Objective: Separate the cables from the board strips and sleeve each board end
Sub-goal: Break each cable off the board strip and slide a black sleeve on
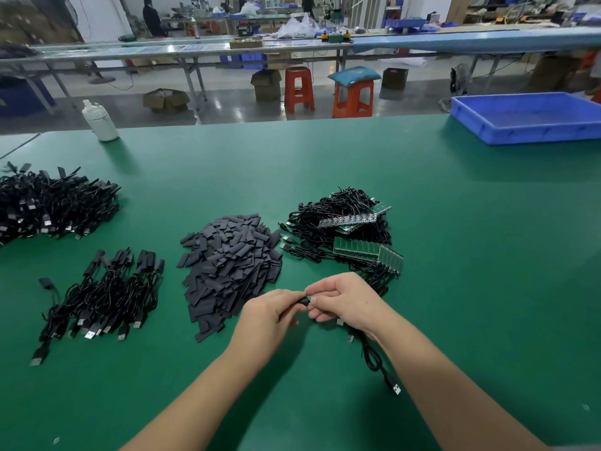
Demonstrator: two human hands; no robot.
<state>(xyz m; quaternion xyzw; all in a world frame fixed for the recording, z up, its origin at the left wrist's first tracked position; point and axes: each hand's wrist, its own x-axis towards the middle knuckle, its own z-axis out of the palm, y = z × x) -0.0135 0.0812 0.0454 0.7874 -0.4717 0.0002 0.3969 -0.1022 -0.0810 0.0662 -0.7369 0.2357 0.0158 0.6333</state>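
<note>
My left hand (268, 315) pinches a black sleeve (304, 301) at its fingertips. Facing it, my right hand (344, 301) pinches the small green board end (313, 300) of a black cable (374, 356), whose USB plug lies on the mat below my right wrist. The sleeve and board end meet between my fingertips. A heap of black sleeves (232, 268) lies just beyond my left hand. Green board strips with attached cables (353, 236) are piled beyond my right hand.
Sleeved cables (104, 297) lie in a row at the left, and a bigger cable pile (48, 206) sits at the far left. A blue bin (527, 117) stands at the back right and a white bottle (99, 120) at the back left of the green mat (487, 255).
</note>
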